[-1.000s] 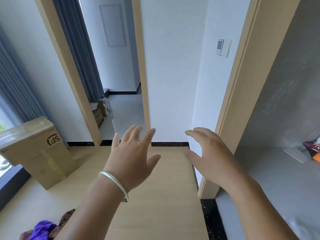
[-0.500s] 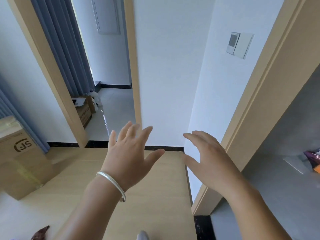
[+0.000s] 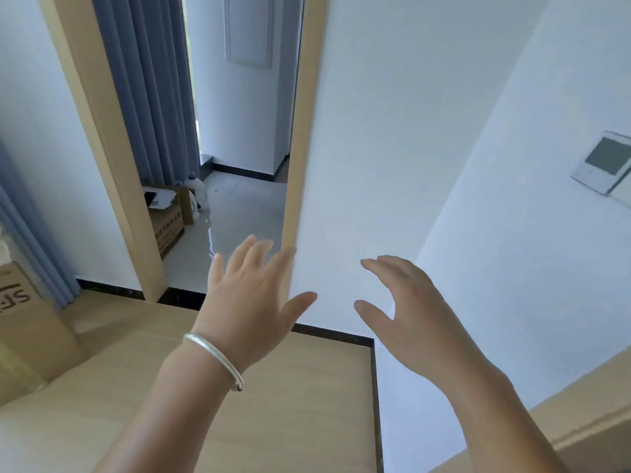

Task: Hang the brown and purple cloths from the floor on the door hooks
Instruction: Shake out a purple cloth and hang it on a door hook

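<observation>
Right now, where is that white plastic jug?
In the head view, the white plastic jug stands upper left, on the glossy tile floor beyond the doorway, right beside the open cardboard box and the blue curtain.

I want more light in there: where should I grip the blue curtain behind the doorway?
Probably pinch the blue curtain by its free vertical edge, coming from the open doorway side; its folds hang straight, and the door frame hides the other side.

View swung up and left, floor cloths gone from sight
</observation>
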The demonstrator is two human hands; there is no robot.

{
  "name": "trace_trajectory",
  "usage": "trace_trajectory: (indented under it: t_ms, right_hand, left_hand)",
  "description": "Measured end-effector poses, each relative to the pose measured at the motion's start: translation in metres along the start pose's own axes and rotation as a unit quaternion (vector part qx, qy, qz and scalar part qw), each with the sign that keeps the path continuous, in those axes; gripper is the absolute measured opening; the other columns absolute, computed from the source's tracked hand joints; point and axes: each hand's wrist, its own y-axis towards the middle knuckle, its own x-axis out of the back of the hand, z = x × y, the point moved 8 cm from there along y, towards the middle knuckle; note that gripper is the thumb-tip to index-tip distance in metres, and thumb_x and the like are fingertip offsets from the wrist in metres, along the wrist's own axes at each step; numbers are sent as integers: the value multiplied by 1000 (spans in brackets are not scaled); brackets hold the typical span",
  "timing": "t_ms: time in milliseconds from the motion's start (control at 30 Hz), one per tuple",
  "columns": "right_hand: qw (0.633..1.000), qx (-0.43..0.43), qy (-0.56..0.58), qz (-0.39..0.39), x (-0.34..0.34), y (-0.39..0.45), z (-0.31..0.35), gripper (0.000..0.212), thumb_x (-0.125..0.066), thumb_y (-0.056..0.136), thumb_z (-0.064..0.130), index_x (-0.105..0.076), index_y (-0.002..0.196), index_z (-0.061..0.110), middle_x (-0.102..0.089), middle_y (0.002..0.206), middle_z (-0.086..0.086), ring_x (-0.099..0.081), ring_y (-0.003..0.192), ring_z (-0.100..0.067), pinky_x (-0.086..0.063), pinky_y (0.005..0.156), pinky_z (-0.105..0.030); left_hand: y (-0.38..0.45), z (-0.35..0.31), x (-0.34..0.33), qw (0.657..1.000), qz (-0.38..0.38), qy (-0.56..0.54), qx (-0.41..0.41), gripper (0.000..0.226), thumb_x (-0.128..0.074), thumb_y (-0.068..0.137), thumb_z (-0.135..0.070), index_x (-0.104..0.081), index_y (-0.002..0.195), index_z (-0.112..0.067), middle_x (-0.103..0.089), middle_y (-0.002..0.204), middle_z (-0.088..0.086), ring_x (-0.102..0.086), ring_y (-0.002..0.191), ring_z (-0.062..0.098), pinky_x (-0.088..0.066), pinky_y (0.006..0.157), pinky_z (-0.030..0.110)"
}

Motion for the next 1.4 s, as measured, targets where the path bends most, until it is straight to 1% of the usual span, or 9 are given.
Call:
trace_trajectory:
  t_ms: [200,400,600,800,900,1000,1100,1233,1400]
  right_hand:
    - [996,77,41,21,-49,85,41,50,-54,93,40,-40,141,36,-33,144,22,-25,133,4,-26,109,-21]
    - [975,194,72,76,-115,177,111,50,-54,92,41,-43,140,33,-36,142,19,-22,132,5,-18,101,-12]
    - [935,302,122,141,-176,272,196,52,-54,91,41,-41,141,35,-32,148,15,-21,138,-2,-24,112,-25]
    - [882,410,160,171,-209,346,281,53,-53,91,43,-39,142,35,-33,147,15,-20,137,-1,-22,112,-28]
    - [853,455,174,189,-229,366,318,53,-54,91,44,-39,141,35,-35,145,15,-22,135,-1,-22,112,-27]
    - [825,487,189,214,-252,371,358,51,-55,91,43,-41,139,36,-36,142,16,-24,132,-1,-22,106,-22]
    - [791,526,187,250,-280,362,402,50,-55,91,42,-41,139,37,-36,141,18,-25,132,0,-23,111,-25]
    - [754,565,173,285,-321,345,471,53,-55,92,44,-38,142,38,-34,143,18,-22,133,1,-23,115,-32]
    - [724,613,131,289,-366,329,572,57,-54,91,46,-34,144,38,-33,144,18,-22,135,-1,-20,116,-29]
  left_hand:
    - [29,83,2,996,-14,6,92,70,-29,86,-71,-16,148,-40,-19,156,-7,3,147,13,-7,119,49]
    - [42,178,11,977,-34,29,210,70,-28,86,-72,-17,147,-40,-19,155,-9,2,147,14,-4,119,47]
    - [63,264,41,938,-65,84,329,70,-32,87,-70,-18,148,-39,-19,156,-7,2,147,15,-5,119,48]
    - [72,330,87,885,-94,138,434,72,-29,85,-70,-17,148,-39,-18,156,-9,-3,147,15,-11,118,51]
    - [66,356,98,856,-107,143,485,74,-28,82,-71,-18,148,-39,-20,156,-7,-6,147,16,-12,118,52]
    - [45,383,107,824,-118,147,535,74,-32,83,-71,-19,148,-39,-21,156,-6,-5,147,16,-12,118,51]
    - [16,413,114,792,-124,153,578,76,-29,82,-72,-19,149,-38,-21,156,-6,-6,147,15,-14,118,51]
    - [-26,461,124,755,-139,140,625,74,-34,84,-70,-21,149,-37,-22,156,-6,-9,147,15,-11,119,50]
    - [-105,542,159,711,-171,124,671,74,-39,84,-67,-26,148,-33,-28,153,-3,-16,145,17,-15,118,50]
